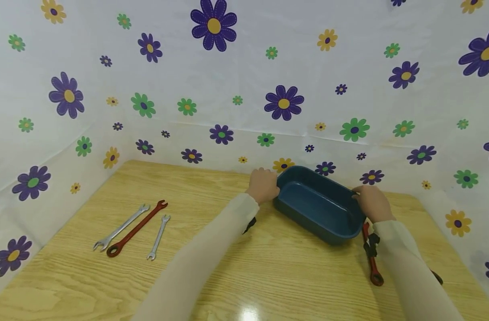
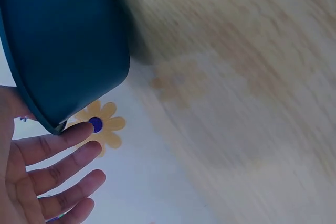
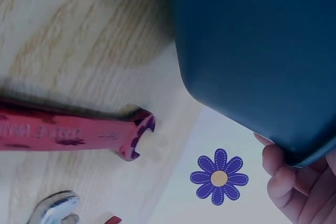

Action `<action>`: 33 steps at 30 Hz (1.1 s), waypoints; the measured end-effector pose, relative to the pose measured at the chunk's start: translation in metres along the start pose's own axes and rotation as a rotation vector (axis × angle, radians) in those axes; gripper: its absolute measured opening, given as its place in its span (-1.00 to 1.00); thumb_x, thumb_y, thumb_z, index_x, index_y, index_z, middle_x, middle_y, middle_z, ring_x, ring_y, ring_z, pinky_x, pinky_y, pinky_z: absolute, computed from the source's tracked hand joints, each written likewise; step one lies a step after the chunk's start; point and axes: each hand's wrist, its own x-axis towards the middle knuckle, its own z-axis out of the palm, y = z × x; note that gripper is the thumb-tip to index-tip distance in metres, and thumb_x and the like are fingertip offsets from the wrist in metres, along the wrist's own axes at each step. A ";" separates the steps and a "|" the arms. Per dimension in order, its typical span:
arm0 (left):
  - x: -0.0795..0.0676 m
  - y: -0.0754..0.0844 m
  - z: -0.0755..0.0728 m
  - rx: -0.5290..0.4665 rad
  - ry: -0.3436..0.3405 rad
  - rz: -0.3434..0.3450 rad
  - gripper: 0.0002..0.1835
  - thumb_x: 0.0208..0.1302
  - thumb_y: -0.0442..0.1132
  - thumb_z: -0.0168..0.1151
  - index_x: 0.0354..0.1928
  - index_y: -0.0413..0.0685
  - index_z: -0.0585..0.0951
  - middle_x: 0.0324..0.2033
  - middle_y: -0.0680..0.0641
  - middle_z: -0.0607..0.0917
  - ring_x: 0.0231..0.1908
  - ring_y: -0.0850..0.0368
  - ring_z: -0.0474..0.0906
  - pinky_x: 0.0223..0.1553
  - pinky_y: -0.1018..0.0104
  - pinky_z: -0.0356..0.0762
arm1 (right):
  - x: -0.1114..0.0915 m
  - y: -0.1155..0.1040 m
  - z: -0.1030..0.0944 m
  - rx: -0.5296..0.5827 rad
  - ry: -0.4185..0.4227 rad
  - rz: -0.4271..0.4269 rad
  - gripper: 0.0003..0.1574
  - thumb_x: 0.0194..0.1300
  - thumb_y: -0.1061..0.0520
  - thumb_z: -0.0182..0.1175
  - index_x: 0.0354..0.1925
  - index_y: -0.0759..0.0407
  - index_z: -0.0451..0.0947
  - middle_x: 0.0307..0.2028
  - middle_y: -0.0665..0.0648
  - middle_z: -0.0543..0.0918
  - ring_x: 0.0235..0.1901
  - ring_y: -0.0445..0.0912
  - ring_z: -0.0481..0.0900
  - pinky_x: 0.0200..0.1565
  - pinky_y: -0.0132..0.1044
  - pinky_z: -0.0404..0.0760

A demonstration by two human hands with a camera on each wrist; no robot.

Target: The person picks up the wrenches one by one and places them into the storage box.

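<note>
A dark blue rectangular plastic basin [image 1: 308, 205] is held at a slant over the back right of the wooden table, its hollow facing up and toward me. My left hand [image 1: 263, 186] pinches its left end at the rim; in the left wrist view the thumb is behind the rim and the other fingers [image 2: 65, 174] spread out below it. My right hand [image 1: 374, 203] grips the rim at the right end, with curled fingers [image 3: 281, 177] showing in the right wrist view. Inside, the basin shows only its bare floor.
A red wrench [image 1: 374, 267] lies beside my right forearm, and a silver wrench end [image 3: 55, 208] shows near it. On the left lie a large silver wrench [image 1: 122, 227], another red wrench [image 1: 138, 228] and a small silver wrench [image 1: 159, 237]. A flowered cloth [image 1: 236, 80] hangs behind the table.
</note>
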 end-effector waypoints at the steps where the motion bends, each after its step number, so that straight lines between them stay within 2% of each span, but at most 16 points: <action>1: -0.002 -0.001 -0.002 0.003 -0.001 0.008 -0.70 0.18 -0.10 0.11 -0.69 0.06 0.42 -0.55 0.01 0.59 -0.37 0.04 0.55 -0.23 0.17 0.50 | 0.000 0.000 0.000 -0.001 -0.007 0.007 -0.71 0.23 0.28 0.16 -0.12 0.46 0.60 -0.17 0.43 0.66 -0.20 0.26 0.64 -0.12 0.09 0.57; 6: -0.011 -0.007 -0.008 0.019 0.000 0.035 -0.67 0.16 -0.08 0.06 -0.72 0.06 0.34 -0.58 0.03 0.52 -0.42 0.06 0.49 -0.27 0.19 0.48 | 0.001 -0.003 -0.002 -0.005 -0.036 -0.002 -0.70 0.26 0.25 0.15 -0.10 0.43 0.60 -0.15 0.41 0.66 -0.17 0.25 0.64 -0.10 0.08 0.57; 10: -0.020 -0.014 -0.010 0.007 -0.022 0.024 -0.67 0.18 -0.04 0.05 -0.70 0.04 0.38 -0.58 0.03 0.49 -0.42 0.05 0.47 -0.26 0.18 0.46 | 0.002 -0.009 -0.007 -0.012 -0.043 -0.032 -0.70 0.27 0.23 0.14 -0.09 0.40 0.61 -0.15 0.39 0.67 -0.15 0.25 0.64 -0.09 0.08 0.56; 13: -0.027 -0.019 -0.015 0.000 -0.033 0.018 -0.65 0.18 -0.03 0.05 -0.71 0.03 0.37 -0.64 0.04 0.42 -0.48 0.07 0.44 -0.35 0.22 0.43 | 0.002 -0.017 -0.012 -0.013 -0.055 -0.044 -0.68 0.28 0.21 0.14 -0.07 0.38 0.61 -0.15 0.38 0.67 -0.16 0.23 0.65 -0.10 0.08 0.58; 19: -0.043 -0.029 -0.027 -0.007 -0.015 0.010 -0.58 0.13 -0.04 0.08 -0.80 0.03 0.26 -0.77 0.08 0.23 -0.65 0.15 0.24 -0.63 0.34 0.16 | 0.006 -0.032 -0.019 -0.011 -0.067 -0.076 -0.66 0.29 0.20 0.13 -0.02 0.36 0.59 -0.13 0.38 0.67 -0.15 0.23 0.65 -0.09 0.06 0.59; 25: -0.066 -0.036 -0.036 -0.020 -0.062 -0.032 -0.57 0.11 -0.03 0.07 -0.84 0.04 0.28 -0.81 0.10 0.22 -0.69 0.18 0.22 -0.72 0.40 0.03 | 0.010 -0.044 -0.016 0.017 -0.085 -0.136 -0.67 0.31 0.20 0.11 -0.02 0.35 0.59 -0.11 0.37 0.67 -0.14 0.20 0.65 -0.08 0.03 0.59; 30: -0.090 -0.039 -0.041 0.010 -0.052 -0.062 -0.57 0.08 -0.05 0.07 -0.86 0.01 0.27 -0.80 0.08 0.21 -0.67 0.16 0.22 -0.66 0.37 0.08 | 0.011 -0.057 -0.012 0.018 -0.084 -0.195 -0.69 0.30 0.21 0.12 -0.04 0.32 0.62 -0.14 0.33 0.69 -0.23 0.10 0.67 -0.14 -0.03 0.61; 33: -0.105 -0.041 -0.043 0.028 -0.054 -0.079 -0.58 0.07 -0.05 0.06 -0.85 0.01 0.27 -0.76 0.06 0.25 -0.59 0.12 0.29 -0.56 0.34 0.20 | 0.010 -0.065 -0.008 0.018 -0.087 -0.214 -0.69 0.29 0.21 0.14 -0.05 0.31 0.62 -0.16 0.31 0.70 -0.29 0.04 0.67 -0.18 -0.08 0.62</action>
